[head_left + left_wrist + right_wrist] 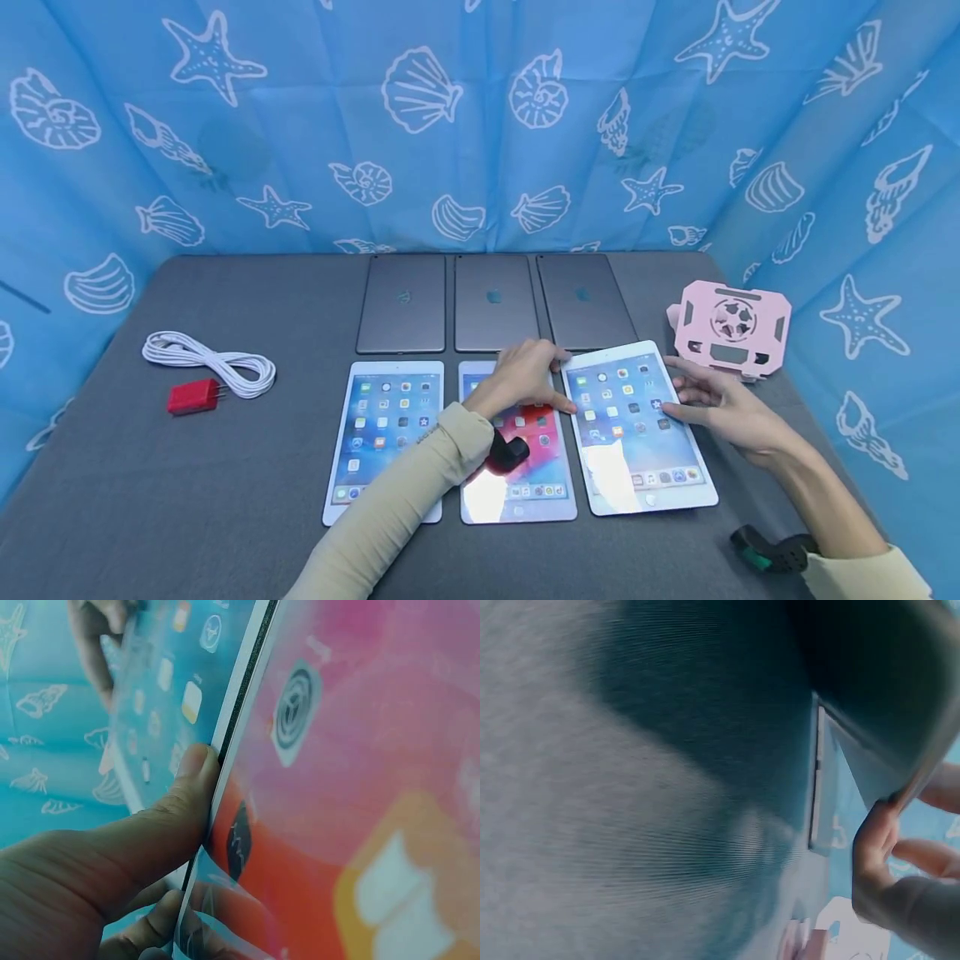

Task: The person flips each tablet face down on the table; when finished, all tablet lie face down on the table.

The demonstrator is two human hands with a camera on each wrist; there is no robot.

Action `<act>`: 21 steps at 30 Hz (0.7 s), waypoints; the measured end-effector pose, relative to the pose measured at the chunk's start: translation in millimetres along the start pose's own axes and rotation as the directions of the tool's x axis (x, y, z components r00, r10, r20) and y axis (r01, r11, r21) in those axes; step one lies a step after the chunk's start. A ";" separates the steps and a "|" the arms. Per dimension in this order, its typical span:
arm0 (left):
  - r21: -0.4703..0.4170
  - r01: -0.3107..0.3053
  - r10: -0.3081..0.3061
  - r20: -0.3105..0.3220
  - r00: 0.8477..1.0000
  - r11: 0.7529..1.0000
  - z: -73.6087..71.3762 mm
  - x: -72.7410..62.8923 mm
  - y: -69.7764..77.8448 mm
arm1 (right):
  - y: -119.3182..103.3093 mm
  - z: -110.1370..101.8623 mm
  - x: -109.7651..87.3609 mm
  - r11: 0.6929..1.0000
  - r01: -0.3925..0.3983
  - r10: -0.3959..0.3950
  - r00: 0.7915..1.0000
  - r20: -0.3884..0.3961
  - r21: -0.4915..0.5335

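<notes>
A white-framed tablet [630, 450] with its screen lit is raised at a slant above the table, at the right end of the front row. My right hand [723, 408] pinches its right edge. At the upper left corner my left hand [521, 379] grips it, thumb along the left edge; the left wrist view has that thumb [169, 817] right at the rim. Beneath the left forearm lies a second white tablet [517, 505] with a pink and red screen. From the right wrist, the raised tablet's dark underside [877, 682] shows, with fingers [874, 847] at its edge.
Another lit white tablet [390, 425] lies at the left of the front row. Behind are three dark tablets, face down, one being the middle tablet [495, 317]. A pink case [731, 329] stands right; a white cable [217, 358] and red plug adapter [192, 397] lie left.
</notes>
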State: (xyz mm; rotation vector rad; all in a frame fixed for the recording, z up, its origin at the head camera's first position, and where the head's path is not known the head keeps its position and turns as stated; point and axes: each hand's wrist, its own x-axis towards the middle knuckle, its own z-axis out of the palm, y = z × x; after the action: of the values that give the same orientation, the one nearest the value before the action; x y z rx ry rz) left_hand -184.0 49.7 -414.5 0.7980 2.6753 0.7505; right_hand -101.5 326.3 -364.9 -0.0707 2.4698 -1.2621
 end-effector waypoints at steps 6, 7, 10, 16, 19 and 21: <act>-0.009 0.002 -0.003 -0.034 0.999 1.000 1.7 -2.8 3.2 | -6.4 -7.3 -3.6 0.990 0.057 -0.061 0.998 0.028 0.128; -0.011 0.002 -0.002 -0.040 0.999 1.000 2.0 -3.0 4.0 | -7.3 -7.8 -3.9 0.989 0.065 -0.070 0.997 0.032 0.135; -0.012 0.000 -0.001 -0.052 0.999 1.000 2.9 -3.5 6.1 | -9.6 -8.2 -4.2 0.982 0.089 -0.098 0.994 0.045 0.164; -0.010 -0.002 0.002 -0.065 0.998 1.000 3.6 -3.9 8.0 | -15.2 -6.1 -3.8 0.956 0.117 -0.145 0.985 0.091 0.268; -0.012 -0.009 0.008 -0.068 0.998 1.000 3.7 -3.9 7.8 | -18.2 -3.9 -3.9 0.948 0.122 -0.158 0.982 0.101 0.295; -0.024 -0.013 0.011 -0.067 0.998 1.000 3.7 -4.1 8.0 | -20.8 -2.1 -4.2 0.949 0.127 -0.160 0.983 0.094 0.288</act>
State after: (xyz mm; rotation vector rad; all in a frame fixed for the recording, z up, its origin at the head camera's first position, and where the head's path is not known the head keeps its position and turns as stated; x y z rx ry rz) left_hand -175.8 54.6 -412.9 0.7973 2.7165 0.8255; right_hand -100.9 316.4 -346.1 -0.2477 2.1969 -1.6101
